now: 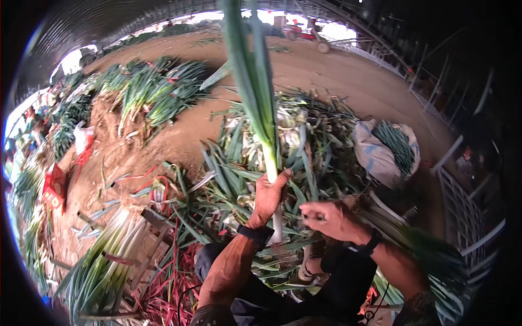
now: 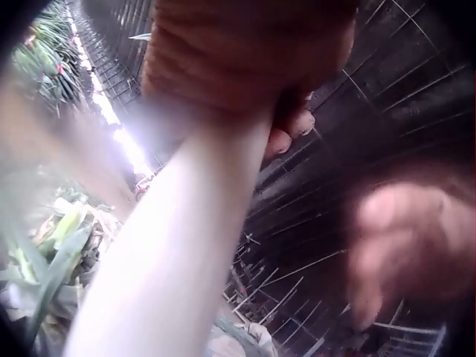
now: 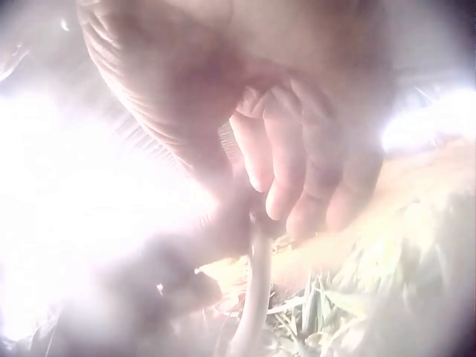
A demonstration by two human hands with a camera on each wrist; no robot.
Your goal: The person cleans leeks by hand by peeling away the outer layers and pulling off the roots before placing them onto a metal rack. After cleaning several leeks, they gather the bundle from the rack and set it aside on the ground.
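Note:
My left hand (image 1: 268,196) grips one long leek (image 1: 271,157) around its white shank. The green leaves rise past the top of the head view, and the white root end shows below the fist. In the left wrist view the pale shank (image 2: 171,253) runs out of that hand (image 2: 245,59). To its right, my right hand (image 1: 338,221) hovers apart from the leek with loosely bent fingers and nothing in them. Those fingers (image 3: 282,163) overlap the shank in the washed-out right wrist view.
Leaf trimmings (image 1: 321,133) are heaped in front of my knees. A white sack (image 1: 371,155) of greens stands at the right. Leeks lie bundled on a rack (image 1: 111,261) at lower left, beside red straps (image 1: 176,290). A red box (image 1: 54,189) and more leek piles (image 1: 163,89) lie beyond.

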